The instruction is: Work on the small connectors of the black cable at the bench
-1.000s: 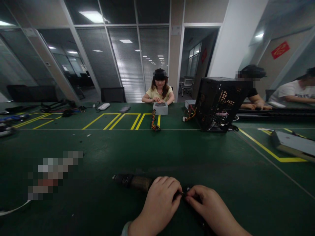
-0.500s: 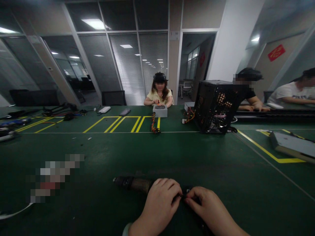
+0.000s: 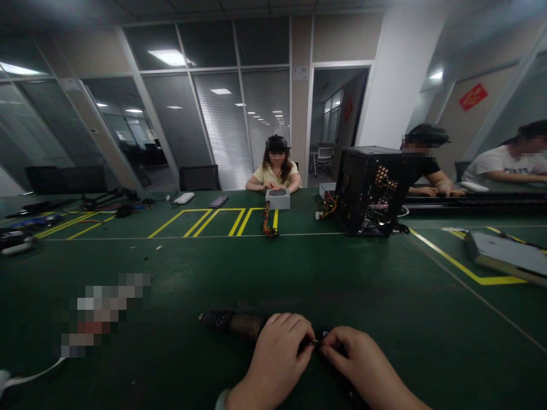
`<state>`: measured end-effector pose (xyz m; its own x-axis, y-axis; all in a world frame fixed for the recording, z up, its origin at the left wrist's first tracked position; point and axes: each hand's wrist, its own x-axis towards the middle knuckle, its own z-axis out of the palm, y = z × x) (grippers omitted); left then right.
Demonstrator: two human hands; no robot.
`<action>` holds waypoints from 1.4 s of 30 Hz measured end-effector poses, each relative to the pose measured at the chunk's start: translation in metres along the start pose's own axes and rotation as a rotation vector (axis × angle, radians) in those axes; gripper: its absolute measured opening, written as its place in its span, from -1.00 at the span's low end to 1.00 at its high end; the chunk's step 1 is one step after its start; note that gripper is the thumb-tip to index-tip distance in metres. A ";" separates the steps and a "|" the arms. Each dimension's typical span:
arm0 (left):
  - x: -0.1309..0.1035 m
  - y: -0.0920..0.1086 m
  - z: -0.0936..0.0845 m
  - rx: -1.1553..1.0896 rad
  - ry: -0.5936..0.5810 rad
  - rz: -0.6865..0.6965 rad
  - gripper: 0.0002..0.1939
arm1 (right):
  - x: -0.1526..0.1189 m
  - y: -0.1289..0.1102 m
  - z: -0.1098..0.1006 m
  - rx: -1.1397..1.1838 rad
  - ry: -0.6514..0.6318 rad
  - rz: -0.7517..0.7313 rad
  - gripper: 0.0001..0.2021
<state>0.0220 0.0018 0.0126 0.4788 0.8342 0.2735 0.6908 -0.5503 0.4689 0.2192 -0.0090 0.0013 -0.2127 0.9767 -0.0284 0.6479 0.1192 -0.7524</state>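
Note:
My left hand [image 3: 284, 359] is closed, with its fingertips pinched on a small dark piece [image 3: 315, 343]. From the other side my right hand [image 3: 358, 356] pinches at the same spot, thumb and fingers pressed together. The piece is mostly covered by the fingers, so its kind cannot be told. Behind and to the left of my left hand lies a long dark tool [image 3: 243, 324] with a brownish middle and a narrow tip, resembling a power tool. Its right end is hidden by my hands. Something dark continues below my right wrist, too dim to name.
Across the green table [image 3: 183, 285] a person [image 3: 277, 171] sits behind a power supply [image 3: 277, 199] with bundled cables. A black computer case [image 3: 367, 191] stands to the right. At left lies a blurred-out item [image 3: 100, 319] with a white cable; at far right, a flat grey unit [image 3: 508, 253].
The view has tilted up slightly, so the scene sits lower. Both hands keep their pinch, with hardly any movement. The person opposite has shifted their hands on the power supply.

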 end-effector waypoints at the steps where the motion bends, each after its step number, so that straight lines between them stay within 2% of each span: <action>1: 0.000 0.000 0.000 0.002 -0.003 0.004 -0.87 | 0.000 -0.001 0.000 -0.002 -0.001 -0.002 -0.88; 9: 0.000 -0.001 0.000 0.024 -0.027 0.046 -0.88 | -0.002 -0.003 -0.001 -0.015 -0.007 -0.017 -0.89; 23: -0.001 0.001 0.003 0.021 0.017 0.054 -0.91 | -0.006 -0.003 0.002 0.000 0.004 0.010 -0.88; 29: 0.000 0.002 0.002 0.042 0.020 0.012 -0.92 | -0.004 0.000 0.003 -0.022 0.022 0.006 -0.87; 42: 0.001 0.000 0.001 0.015 -0.001 0.024 -0.82 | 0.003 0.006 0.004 -0.001 0.041 -0.060 -0.90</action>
<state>0.0229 0.0026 0.0117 0.4959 0.8208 0.2836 0.6874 -0.5706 0.4494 0.2197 -0.0064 -0.0058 -0.2210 0.9743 0.0438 0.6359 0.1780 -0.7510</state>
